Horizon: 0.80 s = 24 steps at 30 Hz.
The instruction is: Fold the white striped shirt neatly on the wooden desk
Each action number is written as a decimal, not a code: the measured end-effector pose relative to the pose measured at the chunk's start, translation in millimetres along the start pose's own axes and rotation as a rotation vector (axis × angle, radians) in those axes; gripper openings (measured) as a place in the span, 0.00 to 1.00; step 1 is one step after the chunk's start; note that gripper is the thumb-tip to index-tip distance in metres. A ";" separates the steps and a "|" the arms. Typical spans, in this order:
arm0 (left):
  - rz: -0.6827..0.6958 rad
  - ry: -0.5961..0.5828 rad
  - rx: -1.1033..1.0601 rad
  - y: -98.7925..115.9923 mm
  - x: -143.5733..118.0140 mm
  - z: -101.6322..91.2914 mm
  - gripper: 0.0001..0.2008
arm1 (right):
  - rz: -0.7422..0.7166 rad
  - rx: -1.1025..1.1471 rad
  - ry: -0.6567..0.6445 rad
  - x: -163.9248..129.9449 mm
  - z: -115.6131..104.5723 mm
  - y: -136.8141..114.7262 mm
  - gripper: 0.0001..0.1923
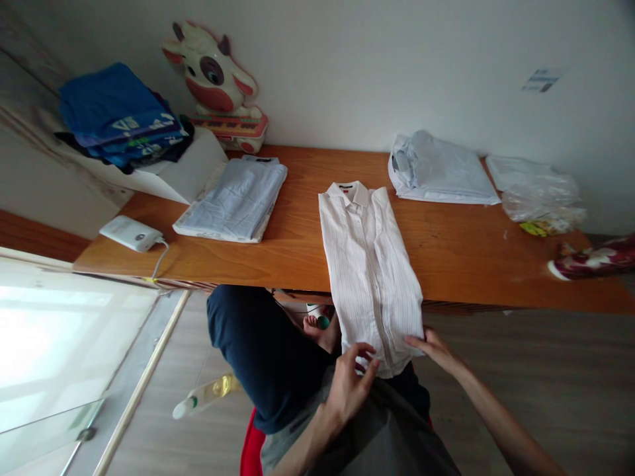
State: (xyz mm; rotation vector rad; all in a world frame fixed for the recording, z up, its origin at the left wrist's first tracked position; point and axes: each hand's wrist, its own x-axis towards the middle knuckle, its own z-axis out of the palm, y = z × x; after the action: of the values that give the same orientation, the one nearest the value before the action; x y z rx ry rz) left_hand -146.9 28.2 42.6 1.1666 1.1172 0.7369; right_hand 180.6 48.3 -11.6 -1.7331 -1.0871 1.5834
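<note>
Currently mid-fold: left hand (350,383) pinches the hem of the white striped shirt (370,271), right hand (431,347) lies spread on its lower right corner. Shirt hangs over the near edge of the table (471,258), collar far. Likely needed next: an even lift of the hem toward the collar. Beyond the shirt: folded blue shirts (235,198).

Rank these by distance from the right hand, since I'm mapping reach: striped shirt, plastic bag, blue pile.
1. Striped shirt: its hem touches the right hand.
2. Plastic bag: far right of the table.
3. Blue pile: far left corner, by the wall.
</note>
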 end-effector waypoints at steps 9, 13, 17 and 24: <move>-0.147 -0.037 -0.342 -8.9 43.1 57.7 0.35 | 0.040 0.068 0.011 4.1 3.8 8.1 0.35; -0.203 -0.137 -0.255 -7.1 52.2 56.6 0.38 | 0.040 0.103 -0.005 2.8 5.9 5.8 0.34; -0.087 -0.235 0.102 10.0 55.2 48.7 0.16 | 0.040 0.086 0.001 -0.2 6.4 -0.7 0.30; 0.040 -0.172 0.108 14.0 52.6 65.6 0.13 | 0.041 0.135 -0.040 -3.3 2.3 -0.8 0.31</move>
State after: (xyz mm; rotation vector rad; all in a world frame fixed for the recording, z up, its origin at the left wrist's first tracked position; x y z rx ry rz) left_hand -67.1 58.0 41.2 1.3215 1.0012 0.6004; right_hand 178.3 45.6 -9.5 -1.6504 -0.9463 1.6828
